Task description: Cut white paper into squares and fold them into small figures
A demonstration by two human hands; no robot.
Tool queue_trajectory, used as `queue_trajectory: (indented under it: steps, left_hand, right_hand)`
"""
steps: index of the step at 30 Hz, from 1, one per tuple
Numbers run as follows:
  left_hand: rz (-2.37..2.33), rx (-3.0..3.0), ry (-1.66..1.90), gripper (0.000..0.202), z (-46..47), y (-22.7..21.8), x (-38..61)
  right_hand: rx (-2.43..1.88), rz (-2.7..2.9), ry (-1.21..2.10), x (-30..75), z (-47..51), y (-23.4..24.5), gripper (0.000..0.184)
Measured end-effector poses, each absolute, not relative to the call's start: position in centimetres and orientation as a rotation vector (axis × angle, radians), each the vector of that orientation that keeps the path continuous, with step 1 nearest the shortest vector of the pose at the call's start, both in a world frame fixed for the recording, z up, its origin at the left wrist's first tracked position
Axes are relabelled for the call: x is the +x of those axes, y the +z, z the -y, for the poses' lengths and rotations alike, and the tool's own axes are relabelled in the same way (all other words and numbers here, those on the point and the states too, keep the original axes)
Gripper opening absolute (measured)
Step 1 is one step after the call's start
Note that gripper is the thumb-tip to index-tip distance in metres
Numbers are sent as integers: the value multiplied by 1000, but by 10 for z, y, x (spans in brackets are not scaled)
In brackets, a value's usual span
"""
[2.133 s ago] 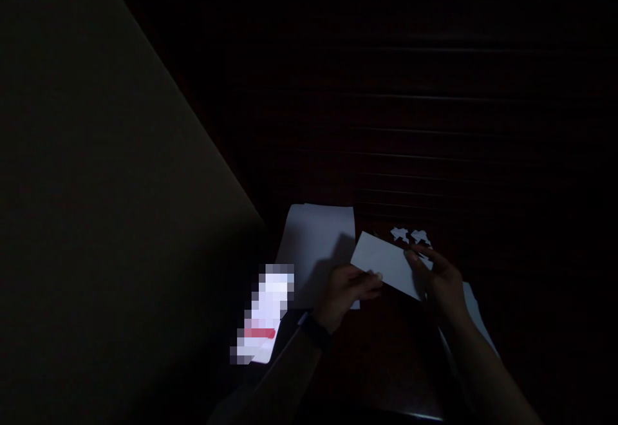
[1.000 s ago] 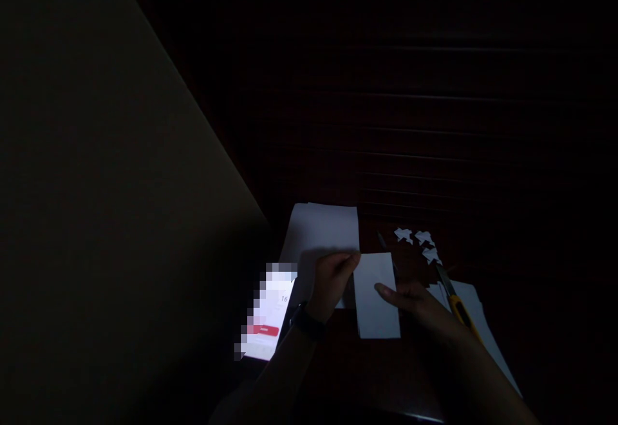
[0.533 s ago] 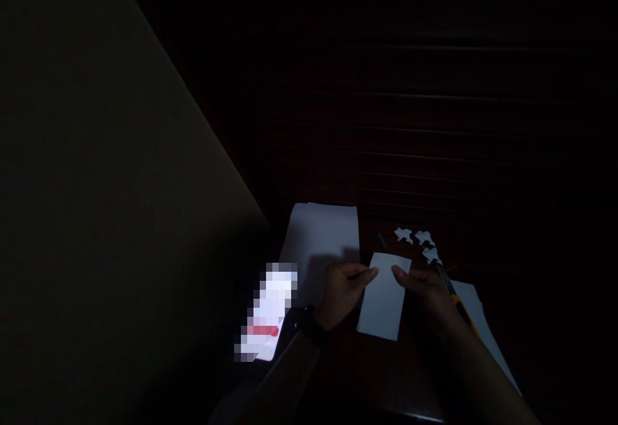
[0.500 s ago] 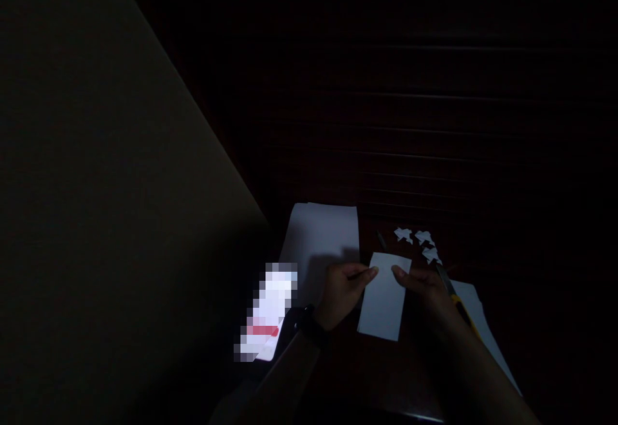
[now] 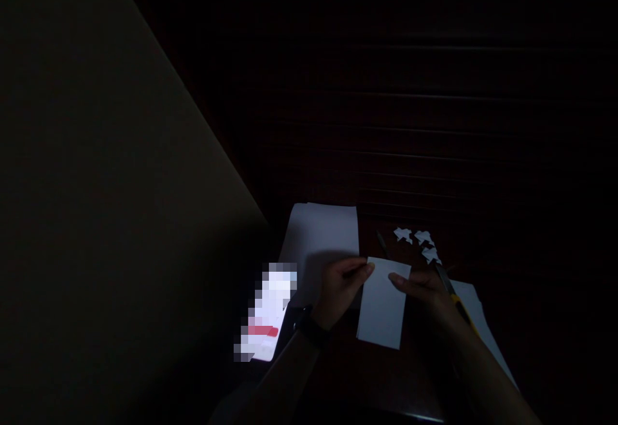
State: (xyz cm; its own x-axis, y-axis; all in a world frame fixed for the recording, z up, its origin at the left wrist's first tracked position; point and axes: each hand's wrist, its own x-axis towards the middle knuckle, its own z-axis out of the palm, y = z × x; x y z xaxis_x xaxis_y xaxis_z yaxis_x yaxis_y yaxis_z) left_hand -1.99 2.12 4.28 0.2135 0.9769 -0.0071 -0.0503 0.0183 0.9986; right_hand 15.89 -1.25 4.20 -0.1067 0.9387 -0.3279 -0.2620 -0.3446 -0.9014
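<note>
Paper slip (image 5: 382, 312), white and oblong, is held between both hands over the dark tabletop (image 5: 371, 383); I cannot tell how much of it rests there. Starting at the left, I have a lit phone (image 5: 275, 312), the brightest thing near the hands; should the left forearm shade it, I'd expect edges to become hard to judge. Next comes a stack of white sheets (image 5: 328, 225), partly behind the left hand (image 5: 340, 286), which has a dark wristband (image 5: 313, 331). That hand pinches the slip's upper left corner, thumb in front. A doubled line at the lower left makes me suspect more than one layer, so the loose lower end could let layers slide out of line. Just beyond the top edge lies a dark pointed object (image 5: 381, 240) that I cannot identify. The right hand (image 5: 427, 293) grips the upper right, thumb on the face, fingertips hidden; an uneven pull could, I judge, skew or crease the paper. Farther right, three small white paper shapes (image 5: 402, 235) lie close together, probably light enough for a brushing knuckle to scatter. My main worry is the yellow-handled knife (image 5: 454, 299) beside the right forearm: a careless sweep against its grey blade could nick skin. More white sheets (image 5: 481, 315) lie by it, partly hidden by that arm.
</note>
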Motion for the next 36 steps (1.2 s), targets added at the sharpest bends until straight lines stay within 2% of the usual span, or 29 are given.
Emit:
queue_trajectory:
  steps: [3,13,16,20,23,28,36]
  left_hand:
    - [-1034,1240,1111,32,-21,44,-20]
    - [-1066,1174,1138,30,-24,45,-22]
    - [-1122,1076,1187,38,-27,40,-22]
    - [-1106,1097,1034,30,-24,31,-20]
    - [-1062,1146,877,34,-20,24,-18]
    - [-968,1125,765,29,-16,18,-19]
    - [-855,1031,676,31,-16,14,-18]
  right_hand:
    - [-1207,890,1613,158,13,41,19]
    - [-1231,961,1651,152,14,47,25]
    - [-1303,1005,1657,150,13,40,27]
    - [-1376,884,1513,153,9,30,28]
    - [-1390,764,1438,158,5,34,26]
    - [-1321,670,1454,163,3,47,26]
    - [-1327,570,1395,165,0,37,21]
